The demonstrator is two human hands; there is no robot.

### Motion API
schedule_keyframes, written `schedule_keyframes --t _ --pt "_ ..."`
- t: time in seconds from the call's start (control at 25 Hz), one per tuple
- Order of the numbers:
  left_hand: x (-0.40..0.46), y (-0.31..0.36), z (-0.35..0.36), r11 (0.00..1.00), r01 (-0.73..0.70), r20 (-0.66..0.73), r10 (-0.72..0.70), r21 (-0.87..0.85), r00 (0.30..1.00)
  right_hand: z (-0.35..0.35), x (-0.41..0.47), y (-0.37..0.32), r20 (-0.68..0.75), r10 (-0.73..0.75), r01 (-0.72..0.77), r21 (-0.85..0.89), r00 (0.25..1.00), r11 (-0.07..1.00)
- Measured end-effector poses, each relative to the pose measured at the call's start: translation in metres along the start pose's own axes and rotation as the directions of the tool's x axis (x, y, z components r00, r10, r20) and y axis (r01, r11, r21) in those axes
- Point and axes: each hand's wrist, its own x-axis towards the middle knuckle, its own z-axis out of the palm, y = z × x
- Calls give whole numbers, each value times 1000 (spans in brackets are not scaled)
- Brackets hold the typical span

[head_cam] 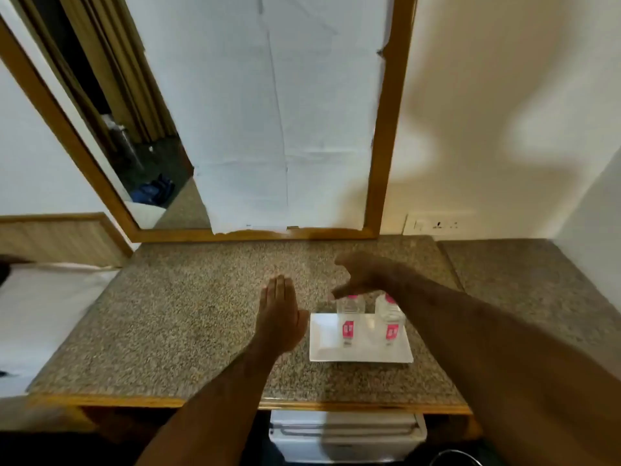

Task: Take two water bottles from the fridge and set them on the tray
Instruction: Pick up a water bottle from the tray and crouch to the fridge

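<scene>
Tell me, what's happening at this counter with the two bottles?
A person is standing at a speckled granite counter with both bare arms stretched out. Two clear plastic water bottles with pink caps and labels stand upright, side by side, on a white rectangular tray. The right hand hovers open just above them, and the left hand is held open and flat beside the tray, holding nothing. A small white fridge sits under the counter, door closed.

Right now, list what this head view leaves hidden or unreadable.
- Right bottle: its cap and far side partly hidden behind the right hand's forearm.
- Bottle labels, left bottle included: too small and blurred to read.
- Fridge: only its top shows under the counter; inside hidden.
- Tray: surface behind the bottles hidden.
</scene>
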Motion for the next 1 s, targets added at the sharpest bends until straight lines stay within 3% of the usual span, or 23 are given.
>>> schedule_keyframes --t 0.08,0.16,0.32,0.4,0.6,0.72,0.84,1.0 --pt "-14 -9 36 998 47 87 -45 -29 995 10 13 1 149 90 -79 -79 985 994" --pt "-47 -11 68 995 98 259 -88 -26 962 22 18 4 233 152 -111 -178 961 978" --pt "-74 -12 111 995 81 395 -50 -62 918 33 28 5 202 113 -51 -288 973 956" --pt "-81 -17 122 1000 19 383 -12 -14 924 35 26 1 178 84 -19 -339 980 941" --pt "-84 -21 129 1000 12 352 -9 -8 936 21 -25 -20 124 18 7 -203 992 979" --pt "-82 -10 131 999 32 351 -28 -7 936 24 -73 -18 153 -22 68 -297 988 952" --pt "-76 -1 135 995 95 366 -95 19 926 55 -104 19 264 53 38 -326 963 945" --pt "-78 9 143 991 107 293 -125 75 948 148 -137 122 382 200 -97 -272 902 957"
